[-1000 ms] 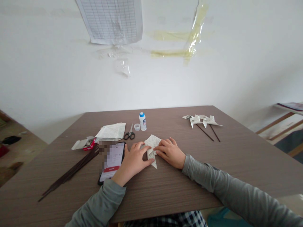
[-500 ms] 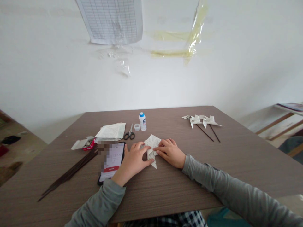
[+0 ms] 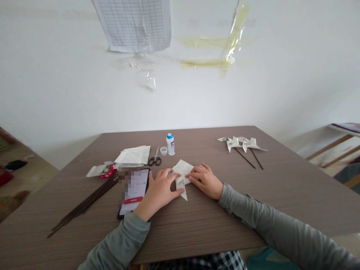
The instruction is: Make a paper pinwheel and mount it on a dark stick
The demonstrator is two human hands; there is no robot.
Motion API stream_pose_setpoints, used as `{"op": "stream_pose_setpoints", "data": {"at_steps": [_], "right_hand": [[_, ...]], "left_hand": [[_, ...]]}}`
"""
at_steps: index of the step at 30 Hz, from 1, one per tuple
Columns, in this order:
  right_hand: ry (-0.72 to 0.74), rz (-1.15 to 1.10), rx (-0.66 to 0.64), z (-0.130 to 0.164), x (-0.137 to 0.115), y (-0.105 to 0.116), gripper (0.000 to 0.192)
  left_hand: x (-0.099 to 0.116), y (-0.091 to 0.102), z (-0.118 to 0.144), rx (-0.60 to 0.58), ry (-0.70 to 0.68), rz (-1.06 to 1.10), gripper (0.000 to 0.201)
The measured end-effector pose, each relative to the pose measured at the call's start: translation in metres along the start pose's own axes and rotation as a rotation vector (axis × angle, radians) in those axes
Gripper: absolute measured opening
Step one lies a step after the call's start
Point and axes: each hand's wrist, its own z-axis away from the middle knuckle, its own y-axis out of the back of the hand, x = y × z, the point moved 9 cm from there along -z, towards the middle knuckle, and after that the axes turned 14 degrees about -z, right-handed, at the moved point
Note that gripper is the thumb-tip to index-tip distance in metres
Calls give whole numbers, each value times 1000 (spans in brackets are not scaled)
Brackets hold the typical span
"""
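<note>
A partly folded paper pinwheel (image 3: 182, 167), cut from printed paper, lies on the table between my hands. My left hand (image 3: 161, 187) holds its left and near blades down, index fingertip near the centre and thumb on the pointed lower blade. From the other side, my right hand (image 3: 206, 180) grips the right edge with bent fingers close to the centre; its thumb is mostly hidden. Just beyond the paper stand a white glue bottle (image 3: 170, 144) with a blue top and a small clear cap (image 3: 163, 150). Black-handled scissors (image 3: 155, 159) lie left of them.
A phone (image 3: 135, 197) showing a timer lies beside my left hand. Further left are stacked paper sheets (image 3: 133, 156), an opened small red box (image 3: 106, 171) and a bundle of dark sticks (image 3: 84, 202). Finished pinwheels (image 3: 239, 144) on sticks rest at the back right.
My right fingertips have drawn slightly right, away from the pinwheel's centre. My left hand keeps its place on the paper. The whole view has shifted a little.
</note>
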Motion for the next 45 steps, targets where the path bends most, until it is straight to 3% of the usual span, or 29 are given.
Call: {"op": "stream_pose_setpoints", "data": {"at_steps": [10,20,24,29,32,40,45], "right_hand": [[-33,106,-29,1,-14,3,35],[-18,149,-27,2,-14,0,37],[7,74,-2,3,-7,1,38],[-17,-177,94,-1,14,14,43],[20,-168,126,-3,19,24,40],[102,-29,-136,1,18,16,39],[137,74,-145,2,11,16,35]], "left_hand": [[1,-1,-2,19,0,-7,54],[0,-3,-2,13,6,-16,55],[2,-1,-1,-11,-4,-18,55],[1,-1,1,2,-21,-4,54],[-1,-3,1,20,-29,15,53],[-4,-9,2,25,-74,54,53],[-8,-9,-3,27,-44,66,76]]}}
